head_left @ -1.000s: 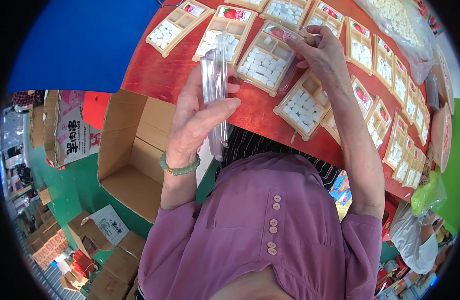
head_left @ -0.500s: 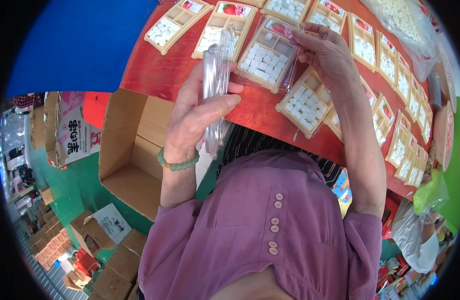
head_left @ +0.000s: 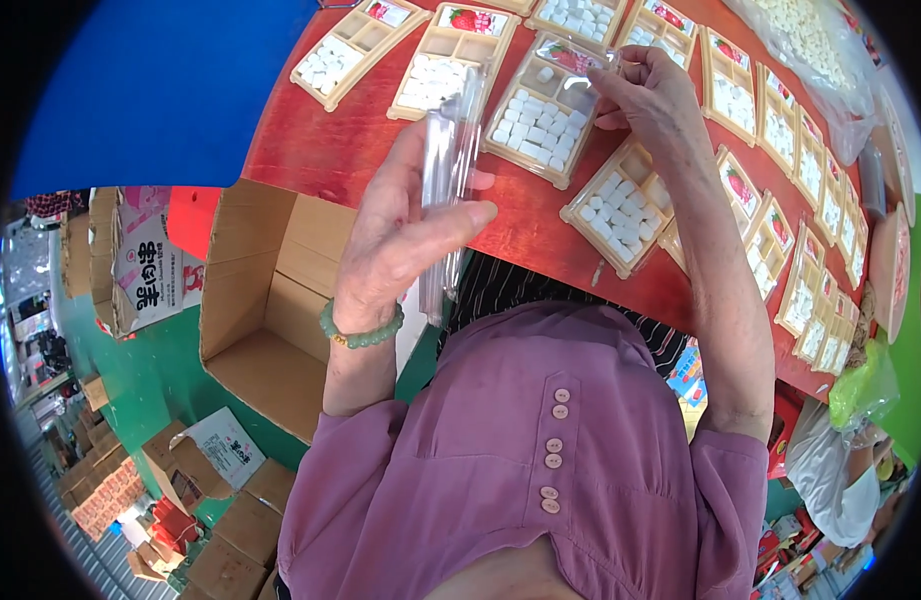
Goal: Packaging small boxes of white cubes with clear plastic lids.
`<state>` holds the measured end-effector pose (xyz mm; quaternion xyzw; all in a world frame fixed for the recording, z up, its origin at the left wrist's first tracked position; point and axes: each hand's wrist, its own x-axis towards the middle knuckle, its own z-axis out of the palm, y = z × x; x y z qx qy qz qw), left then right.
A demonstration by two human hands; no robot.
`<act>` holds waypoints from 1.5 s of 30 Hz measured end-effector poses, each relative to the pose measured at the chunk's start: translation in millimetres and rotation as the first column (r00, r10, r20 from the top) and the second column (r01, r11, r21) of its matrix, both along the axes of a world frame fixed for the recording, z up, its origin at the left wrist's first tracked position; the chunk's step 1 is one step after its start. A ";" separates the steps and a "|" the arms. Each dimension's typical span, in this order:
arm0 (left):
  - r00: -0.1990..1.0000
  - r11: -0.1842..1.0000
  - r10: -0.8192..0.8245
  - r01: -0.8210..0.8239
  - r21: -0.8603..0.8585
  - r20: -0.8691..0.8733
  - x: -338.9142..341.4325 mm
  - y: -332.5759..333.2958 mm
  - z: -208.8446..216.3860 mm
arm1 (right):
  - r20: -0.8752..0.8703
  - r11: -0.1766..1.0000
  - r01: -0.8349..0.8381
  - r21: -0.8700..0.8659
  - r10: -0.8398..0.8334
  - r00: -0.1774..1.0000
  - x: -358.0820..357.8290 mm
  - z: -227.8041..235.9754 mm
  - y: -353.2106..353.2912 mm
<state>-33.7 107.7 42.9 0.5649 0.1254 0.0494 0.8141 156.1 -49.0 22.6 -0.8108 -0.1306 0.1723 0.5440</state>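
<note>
My left hand [head_left: 385, 225] grips an upright stack of clear plastic lids [head_left: 443, 190] between thumb and fingers, at the table's near edge. My right hand [head_left: 652, 95] pinches the far right corner of a clear plastic lid [head_left: 578, 97], its fingertips partly hidden by the hand. That lid lies over a cream compartment tray [head_left: 523, 170]. Inside, small white pieces [head_left: 535, 130] fill the large near section, one piece sits in a small section, and a strawberry card lies at the far end. Beneath my right forearm is another such tray [head_left: 612, 262], partly covered by the arm.
Several similar filled trays [head_left: 732, 95] stand in rows on the red table [head_left: 310, 165]. A clear bag of white pieces [head_left: 805, 40] lies at the far right. An open cardboard box [head_left: 245, 290] stands below the table at left, beside a blue surface [head_left: 160, 100].
The lid under my right hand has settled flatter over the tray; its right edge no longer sticks out. My left hand and its lid stack have shifted slightly right.
</note>
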 end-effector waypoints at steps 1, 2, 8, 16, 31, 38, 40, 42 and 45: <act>1.000 1.000 -0.005 0.005 0.001 0.003 -0.1 -1.6 0.0 | 0.049 0.998 0.001 -0.060 0.002 0.999 0.5 0.9 0.1; 1.000 0.998 -0.001 0.001 0.057 0.002 -0.1 -3.5 -0.5 | 0.096 0.993 0.004 -0.120 0.007 0.995 0.7 2.0 0.2; 0.992 0.966 -0.103 0.116 0.230 -0.066 9.0 -6.0 9.5 | 0.206 0.965 -0.022 -0.263 0.078 0.975 1.5 -0.3 -1.8; 0.987 0.904 -0.089 0.137 0.406 -0.135 6.0 -7.5 2.3 | 0.491 0.834 0.078 -0.547 0.244 0.836 -3.4 1.4 6.6; 0.996 0.989 -0.050 0.060 0.133 -0.074 0.0 0.6 8.0 | 0.640 0.891 -0.160 -0.426 0.422 0.642 -30.1 2.3 15.2; 0.997 0.996 0.059 -0.062 0.057 0.049 -9.4 -2.7 8.0 | 0.353 0.919 -0.344 -0.195 0.393 0.849 -61.8 49.9 11.9; 0.995 0.996 0.085 -0.086 0.018 0.046 -9.1 -3.6 11.5 | -0.116 0.853 -0.415 0.317 0.469 0.876 -70.2 57.7 10.1; 0.993 0.994 0.089 -0.094 0.060 0.080 -8.6 -5.8 11.9 | -0.176 0.807 -0.416 0.419 0.522 0.835 -77.2 62.9 15.8; 0.987 0.995 0.088 -0.093 0.030 0.134 -7.1 -9.9 11.4 | -0.287 0.748 -0.358 0.559 0.580 0.762 -78.6 51.9 19.5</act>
